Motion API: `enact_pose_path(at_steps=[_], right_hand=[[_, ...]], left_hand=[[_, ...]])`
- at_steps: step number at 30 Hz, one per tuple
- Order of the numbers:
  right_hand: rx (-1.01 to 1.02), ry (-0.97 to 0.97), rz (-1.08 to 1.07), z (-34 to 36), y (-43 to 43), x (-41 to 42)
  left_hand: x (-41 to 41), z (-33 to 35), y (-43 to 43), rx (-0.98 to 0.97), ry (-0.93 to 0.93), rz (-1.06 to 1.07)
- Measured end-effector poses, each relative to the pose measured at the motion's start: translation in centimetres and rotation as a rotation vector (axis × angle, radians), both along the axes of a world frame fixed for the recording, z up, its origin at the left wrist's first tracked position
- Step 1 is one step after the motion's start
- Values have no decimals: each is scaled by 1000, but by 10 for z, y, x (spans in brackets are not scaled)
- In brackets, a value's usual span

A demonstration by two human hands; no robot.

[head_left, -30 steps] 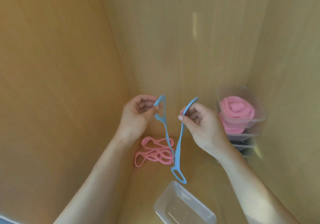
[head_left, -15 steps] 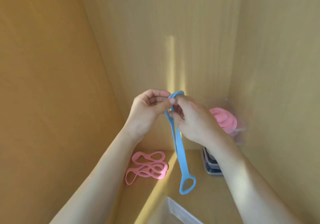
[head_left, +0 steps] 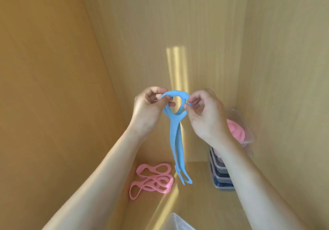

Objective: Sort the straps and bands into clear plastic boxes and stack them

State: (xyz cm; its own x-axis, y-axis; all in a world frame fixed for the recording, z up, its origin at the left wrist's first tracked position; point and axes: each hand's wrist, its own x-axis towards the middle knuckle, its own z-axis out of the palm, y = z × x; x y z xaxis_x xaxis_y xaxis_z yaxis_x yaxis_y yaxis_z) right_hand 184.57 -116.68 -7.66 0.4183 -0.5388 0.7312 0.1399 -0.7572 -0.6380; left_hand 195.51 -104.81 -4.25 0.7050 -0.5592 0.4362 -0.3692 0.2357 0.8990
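Head view, looking down into a wooden cupboard corner. Blue strap (head_left: 175,137) held up in mid-air at centre, well above the shelf (head_left: 195,199), folded double: bend at the top spread into a loop, two tails hanging straight down side by side, end eyelets dangling just above the shelf. Left hand (head_left: 148,110) pinching the left side of the loop between thumb and curled fingers; right hand (head_left: 204,116) pinching the right side the same way. Both grips clenched on the strap, none released.

Key relation: long axis of the strap vertical, running down and slightly toward the near side from both grips, so all the loose length below the hands. Hands level with each other, just apart, neither plainly nearer the tails; right hand nearer the stack of clear boxes (head_left: 222,172) at the far right, its top box (head_left: 247,139) already filled with a pink coil. Probably a rolling or further folding step in hand, judging by the doubled strap; winding would need to gather the tails upward into the loop.

Pink bands (head_left: 153,180) lying tangled on the shelf, left of the hanging tails, untouched. Corner of another clear box (head_left: 179,223) at the near edge, seemingly empty, likely the destination.
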Motion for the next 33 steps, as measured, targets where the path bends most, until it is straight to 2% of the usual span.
enact_pose_path(at_steps=[4,9,13,24,33], right_hand=[[226,54,22,8,-13,13],[343,5,154,23,-18,22],[351,-3,162,33,-18,23],[322,-31,185,52,-4,21],[317,16,188,56,-8,20]], left_hand=[[5,9,-2,15,-23,-15],[7,11,-7,7,42,-81],[6,17,-10,-4,102,-104],[5,29,-10,5,18,-50],[-1,37,-11,-51,103,-85]])
